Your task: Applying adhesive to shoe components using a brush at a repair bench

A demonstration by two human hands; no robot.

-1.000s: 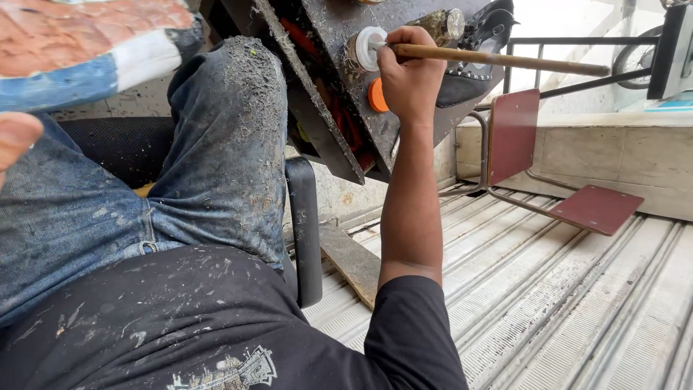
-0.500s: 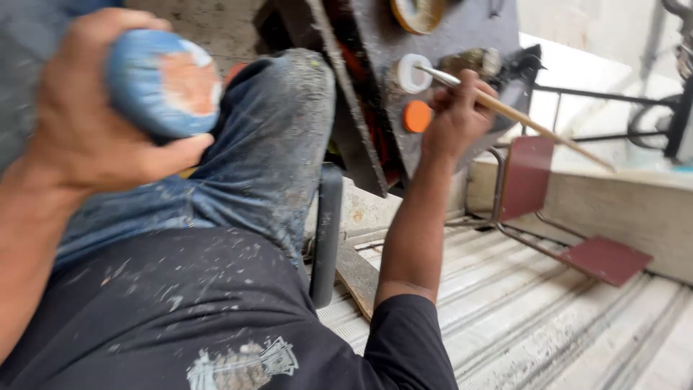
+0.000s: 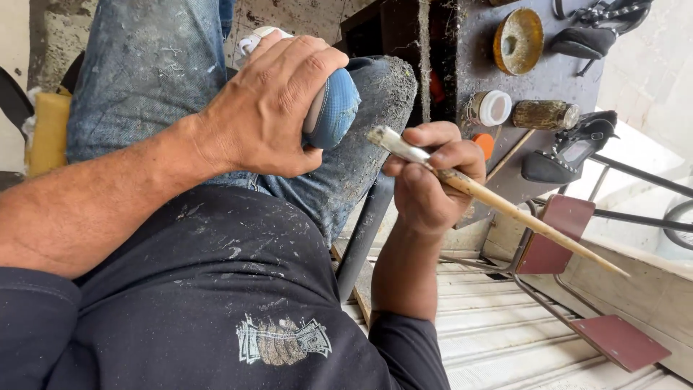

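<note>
My left hand (image 3: 271, 108) grips a blue shoe (image 3: 336, 108) with a white part at its top, held over my right knee. My right hand (image 3: 433, 177) holds a long wooden-handled brush (image 3: 498, 206); its pale bristle tip points up and left toward the shoe, a short gap away. My jeans (image 3: 144, 65) are spattered with dried glue and dust.
A dark work board (image 3: 469, 65) to the right carries a round yellow tin (image 3: 518, 40), a small white-lidded jar (image 3: 492, 108), a brown cylinder (image 3: 545, 114) and two black studded shoes (image 3: 570, 148). Below right stand a red metal stool frame (image 3: 563, 235) and a ribbed metal floor (image 3: 505, 339).
My right hand has drawn the brush back from the jar on the board toward my lap. My left hand has brought the blue shoe down over my knee, close to the brush tip.
</note>
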